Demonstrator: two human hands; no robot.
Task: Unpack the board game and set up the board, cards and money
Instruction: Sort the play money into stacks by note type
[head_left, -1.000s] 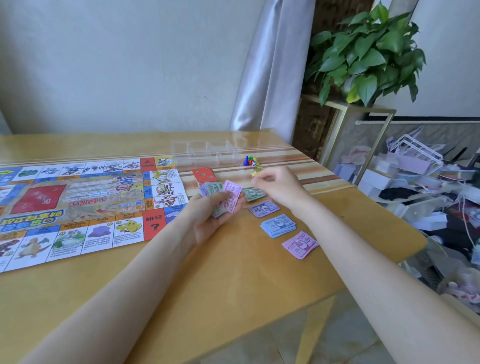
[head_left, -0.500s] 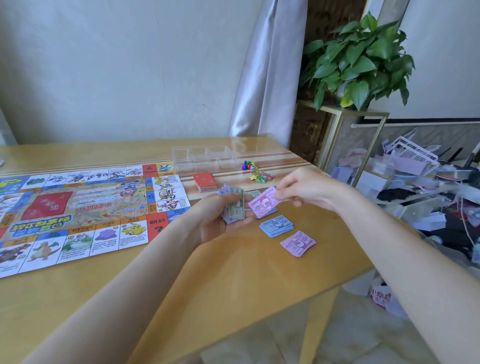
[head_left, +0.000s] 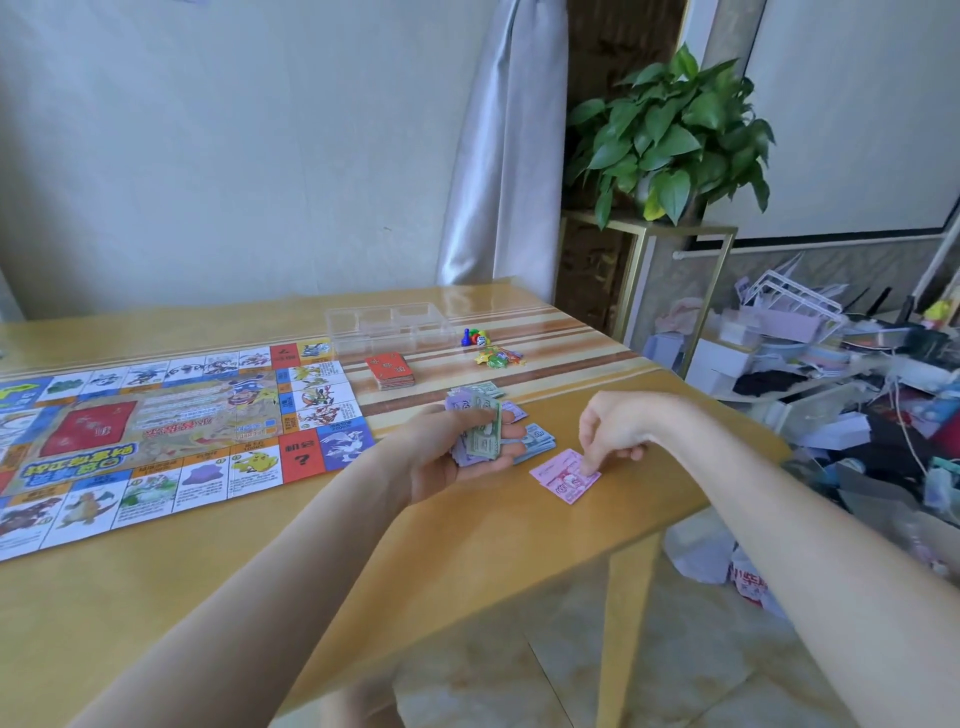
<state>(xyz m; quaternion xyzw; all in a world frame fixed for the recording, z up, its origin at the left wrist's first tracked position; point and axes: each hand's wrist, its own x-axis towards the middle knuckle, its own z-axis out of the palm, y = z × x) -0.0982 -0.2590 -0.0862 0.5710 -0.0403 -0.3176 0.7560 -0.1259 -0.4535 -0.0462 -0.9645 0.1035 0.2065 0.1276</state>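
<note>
Head view. Play-money notes: thin, light, limp paper, likely to slide on the glossy table (head_left: 156, 597); best taken by an edge. Centre frame, the left hand (head_left: 447, 457), palm up, fingers curled, grips the mixed wad (head_left: 480, 434). Right of centre, the right hand (head_left: 615, 426), wrist arched, fingertips pinching, sets a note on the pink pile (head_left: 563, 475).

I read this as a home, a living or spare room. Wooden table (head_left: 218, 613) at lower left, plain wall behind it, grey curtain (head_left: 498, 156) at top centre. Potted plant (head_left: 670, 135) on a gold stand (head_left: 675, 234) at upper right. Household clutter (head_left: 857, 374) piled at the right edge. Tiled floor (head_left: 545, 670) at bottom.
</note>
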